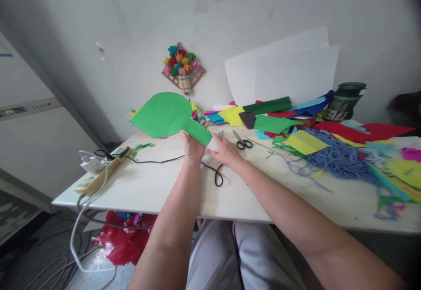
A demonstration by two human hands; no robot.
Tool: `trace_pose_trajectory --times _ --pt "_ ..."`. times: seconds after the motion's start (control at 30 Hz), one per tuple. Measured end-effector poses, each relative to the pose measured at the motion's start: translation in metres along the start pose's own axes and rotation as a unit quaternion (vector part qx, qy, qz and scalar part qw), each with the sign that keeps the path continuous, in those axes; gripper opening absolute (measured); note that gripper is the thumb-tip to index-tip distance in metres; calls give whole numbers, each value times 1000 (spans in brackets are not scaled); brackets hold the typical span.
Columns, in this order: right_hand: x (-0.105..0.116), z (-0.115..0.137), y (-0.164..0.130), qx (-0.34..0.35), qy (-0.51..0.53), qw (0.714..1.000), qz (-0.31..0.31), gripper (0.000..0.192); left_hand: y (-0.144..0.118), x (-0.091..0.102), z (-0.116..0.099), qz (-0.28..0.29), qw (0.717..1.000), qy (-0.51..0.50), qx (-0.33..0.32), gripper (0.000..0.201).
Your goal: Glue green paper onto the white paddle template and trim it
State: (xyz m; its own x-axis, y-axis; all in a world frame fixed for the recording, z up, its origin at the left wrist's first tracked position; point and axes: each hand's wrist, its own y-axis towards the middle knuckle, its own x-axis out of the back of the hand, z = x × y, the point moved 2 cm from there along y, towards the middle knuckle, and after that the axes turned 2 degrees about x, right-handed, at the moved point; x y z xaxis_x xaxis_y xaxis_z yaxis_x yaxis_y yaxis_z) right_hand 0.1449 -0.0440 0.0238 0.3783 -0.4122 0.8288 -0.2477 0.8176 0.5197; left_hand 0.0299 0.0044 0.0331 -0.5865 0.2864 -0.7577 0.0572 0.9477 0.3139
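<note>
Left hand [193, 148] of mine grips the stem of a flat, green, leaf-shaped paper cutout [162, 115], and my right hand [226, 150] pinches the stem's white end. These 2 hands hold it raised over the white tabletop [158, 185]. Black-handled metal scissors [244, 143] lie just beside my right hand.

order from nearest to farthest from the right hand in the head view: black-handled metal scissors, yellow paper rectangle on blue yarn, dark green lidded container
1. Black-handled metal scissors: just right of the right hand.
2. Yellow paper rectangle: farther right, on the blue yarn.
3. Dark green lidded container: farthest, at the back right.
</note>
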Motion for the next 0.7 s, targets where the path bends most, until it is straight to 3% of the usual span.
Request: trace_pose_trajectory --times 0.37,0.7 --pt "14 -42 8 -1 -44 995 -85 60 3 15 10 -110 994 7 28 8" --pt "15 -64 8 -36 -49 989 -135 59 0 13 25 -96 992 41 71 12"
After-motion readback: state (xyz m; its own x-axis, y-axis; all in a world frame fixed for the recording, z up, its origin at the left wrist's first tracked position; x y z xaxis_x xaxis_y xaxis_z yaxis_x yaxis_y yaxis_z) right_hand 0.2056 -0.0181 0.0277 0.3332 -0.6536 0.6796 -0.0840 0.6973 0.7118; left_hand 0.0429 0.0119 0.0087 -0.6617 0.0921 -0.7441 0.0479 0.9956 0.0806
